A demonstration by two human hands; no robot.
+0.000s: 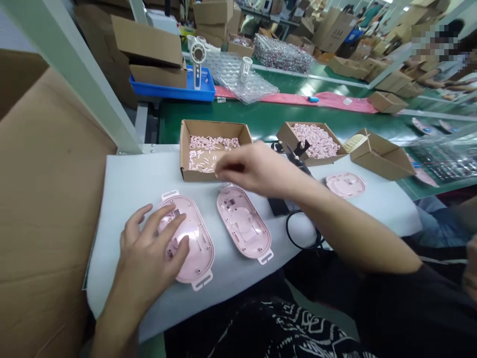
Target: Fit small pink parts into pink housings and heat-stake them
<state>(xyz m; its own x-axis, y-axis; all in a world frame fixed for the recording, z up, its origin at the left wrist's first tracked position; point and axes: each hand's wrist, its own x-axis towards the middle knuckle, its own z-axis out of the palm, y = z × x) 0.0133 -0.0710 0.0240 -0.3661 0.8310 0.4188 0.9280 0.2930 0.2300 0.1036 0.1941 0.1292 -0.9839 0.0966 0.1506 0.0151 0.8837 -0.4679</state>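
My left hand (149,248) is spread over a pink oval plastic shell (196,253) lying on the white work surface, its fingers apart and covering the shell's left side. A second pink shell (246,226), with round posts and loops at its ends, lies just to the right. Above that one, at the near right corner of a cardboard box (197,175), my right hand (249,166) is closed in a pinch. What sits between those fingertips is too blurred to make out. Small pink plastic pieces (208,143) are scattered inside the box.
Another box (286,136) holds a heap of pink parts. Partly behind my right arm are a black device (278,206) and its cable (292,238). A third pink shell (346,185) lies right. A blue tray (171,90) stands behind; a large carton (48,223) borders the left.
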